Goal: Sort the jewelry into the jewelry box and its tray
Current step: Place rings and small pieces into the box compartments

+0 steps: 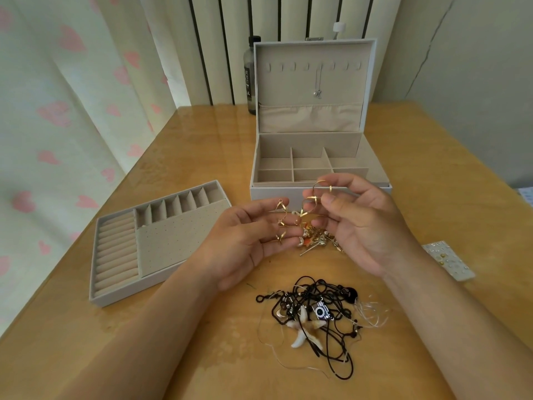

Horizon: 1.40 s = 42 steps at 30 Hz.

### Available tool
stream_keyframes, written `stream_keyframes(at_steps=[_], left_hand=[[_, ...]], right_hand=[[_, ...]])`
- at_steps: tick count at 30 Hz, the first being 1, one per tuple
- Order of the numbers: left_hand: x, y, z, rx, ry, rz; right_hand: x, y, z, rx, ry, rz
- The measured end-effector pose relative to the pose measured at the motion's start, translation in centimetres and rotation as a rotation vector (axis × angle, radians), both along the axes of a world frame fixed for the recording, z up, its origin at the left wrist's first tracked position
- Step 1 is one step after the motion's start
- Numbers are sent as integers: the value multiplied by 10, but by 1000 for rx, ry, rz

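My left hand (242, 241) and my right hand (363, 226) are raised palm-up over the table, both pinching a gold chain with small twisted gold ornaments (291, 217) strung between them. Under the hands lies a small pile of gold earrings and pins (317, 241). Nearer to me sits a tangle of black cord necklaces (320, 316) with a starfish pendant and a camera charm. The grey jewelry box (317, 192) stands open behind the hands, with one silver necklace (317, 82) hanging in its lid. Its tray (121, 295) lies to the left.
A dark bottle (249, 73) stands behind the box on its left. A card of stud earrings (448, 259) lies at the right. Heart-print curtains hang along the left side, close to the table edge.
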<state>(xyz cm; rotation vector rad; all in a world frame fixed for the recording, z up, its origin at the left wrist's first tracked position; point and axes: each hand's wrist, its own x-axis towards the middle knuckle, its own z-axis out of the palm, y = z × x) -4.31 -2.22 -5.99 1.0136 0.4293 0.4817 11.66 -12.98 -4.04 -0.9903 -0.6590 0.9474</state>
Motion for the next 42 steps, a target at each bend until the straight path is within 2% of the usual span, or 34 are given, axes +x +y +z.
stream_keyframes(at_steps=[7,15,25,32,42], left_hand=[[1,-2,2,52,-40,96],[-1,-3,5,91,-27,111],[-1,-3,5,18,-66,86],[-1,-4,8,51,98,83],[1,-4,5,39,136,-24]], right_hand=[[4,-3,1,23,77,104],[5,-4,2,27,121,183],[4,-2,-1,-5,35,137],[1,0,-5,-58,-78,43],[-7,0,-8,-84,-193,60]])
